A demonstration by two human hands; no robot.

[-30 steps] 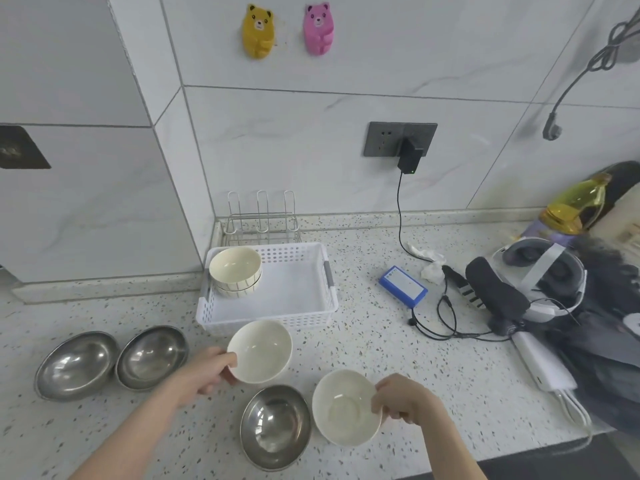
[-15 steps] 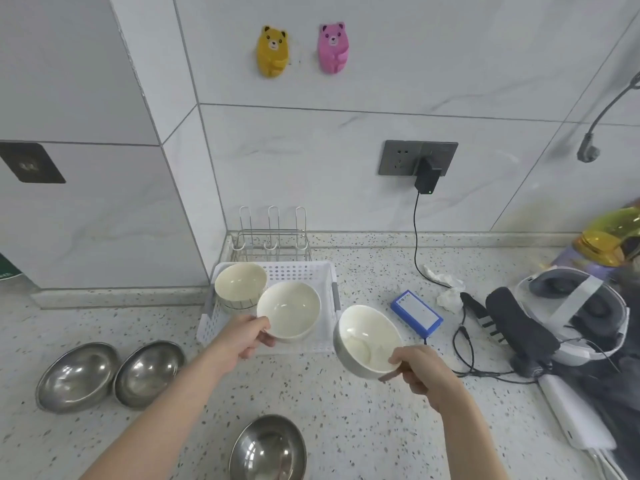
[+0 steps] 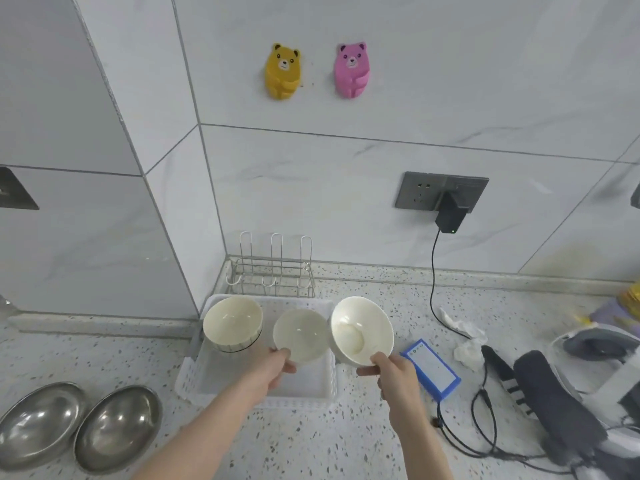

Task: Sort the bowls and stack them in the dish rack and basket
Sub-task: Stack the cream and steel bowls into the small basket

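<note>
Both cream bowls are now carried further over the white basket [image 3: 194, 372]; small bowl [image 3: 300, 335] pinched by left hand [image 3: 273, 370], larger bowl [image 3: 362, 330] by right hand [image 3: 394, 374].

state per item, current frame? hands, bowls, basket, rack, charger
left hand: pinches rim of small white bowl, held over basket
right hand: grips rim of larger white bowl, tilted, in the air
ribbed white bowl: upright in basket, far left corner
white basket: on counter, one bowl inside
wire rack: behind basket, no bowls
two steel bowls: upright on counter, side by side
charger: plugged in, green light on
</note>
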